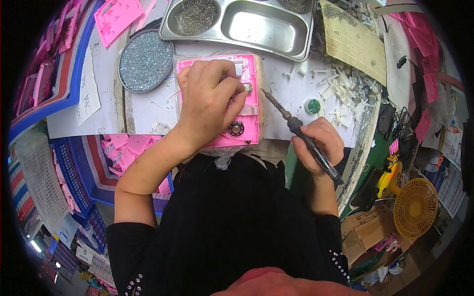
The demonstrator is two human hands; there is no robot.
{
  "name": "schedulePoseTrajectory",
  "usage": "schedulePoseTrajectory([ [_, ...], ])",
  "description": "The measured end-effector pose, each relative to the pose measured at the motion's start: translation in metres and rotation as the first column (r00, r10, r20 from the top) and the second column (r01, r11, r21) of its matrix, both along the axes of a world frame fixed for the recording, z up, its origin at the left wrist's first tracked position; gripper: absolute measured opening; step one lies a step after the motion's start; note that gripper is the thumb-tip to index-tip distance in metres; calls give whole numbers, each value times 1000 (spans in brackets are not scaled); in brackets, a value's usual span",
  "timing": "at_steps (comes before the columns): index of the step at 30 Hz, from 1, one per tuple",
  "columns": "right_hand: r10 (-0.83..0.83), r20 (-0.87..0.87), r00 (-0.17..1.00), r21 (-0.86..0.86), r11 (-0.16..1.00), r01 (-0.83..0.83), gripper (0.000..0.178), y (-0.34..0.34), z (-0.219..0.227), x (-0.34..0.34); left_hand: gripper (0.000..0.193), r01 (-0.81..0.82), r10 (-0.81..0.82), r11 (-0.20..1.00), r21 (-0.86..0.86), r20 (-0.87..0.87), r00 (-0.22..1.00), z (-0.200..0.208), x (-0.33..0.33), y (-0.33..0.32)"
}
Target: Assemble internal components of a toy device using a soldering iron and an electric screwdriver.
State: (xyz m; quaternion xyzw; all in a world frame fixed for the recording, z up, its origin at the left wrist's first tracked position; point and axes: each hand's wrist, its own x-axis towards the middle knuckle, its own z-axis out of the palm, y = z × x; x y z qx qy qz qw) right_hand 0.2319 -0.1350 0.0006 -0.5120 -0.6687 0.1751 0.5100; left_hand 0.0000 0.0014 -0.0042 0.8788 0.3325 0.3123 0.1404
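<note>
A pink plastic housing (252,118) lies on a clear-wrapped pad in front of me, with a small round speaker (236,129) set in its lower part. My left hand (210,96) is over the housing, its fingers pinched near a small metal part (248,87) at the right side; what the fingertips hold is hidden. Thin wires come out beside that hand. My right hand (322,143) grips a soldering iron (309,144) by its dark handle. Its tip points up and left, just right of the housing and apart from it.
A round dish of small screws (146,60) stands at left. Behind the housing is a steel compartment tray (264,24) with metal bits. To the right are a small green-filled pot (312,106), loose white plastic parts (340,93) and a yellow fan (415,207). Pink parts fill a blue-edged bin (129,153).
</note>
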Motion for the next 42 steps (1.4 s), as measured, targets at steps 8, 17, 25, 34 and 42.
schedulePoseTrajectory([
  [8,-22,19,1000,18,1000,22,31,4,2,3,15,-2,2,1000,6,2,1000,0,0,-1],
  [17,0,23,1000,27,1000,-1,33,7,0,8,16,-2,2,1000,6,-4,1000,0,0,-2],
  [25,37,7,999,20,999,-37,33,12,1,6,15,-20,20,1000,10,-63,998,4,1,-3],
  [34,56,5,998,14,998,-56,33,12,0,8,15,-16,15,999,-33,-54,998,7,1,-4],
  [42,-148,-310,939,-256,964,67,46,0,-6,-4,10,46,-46,986,-163,0,999,18,-4,-1],
])
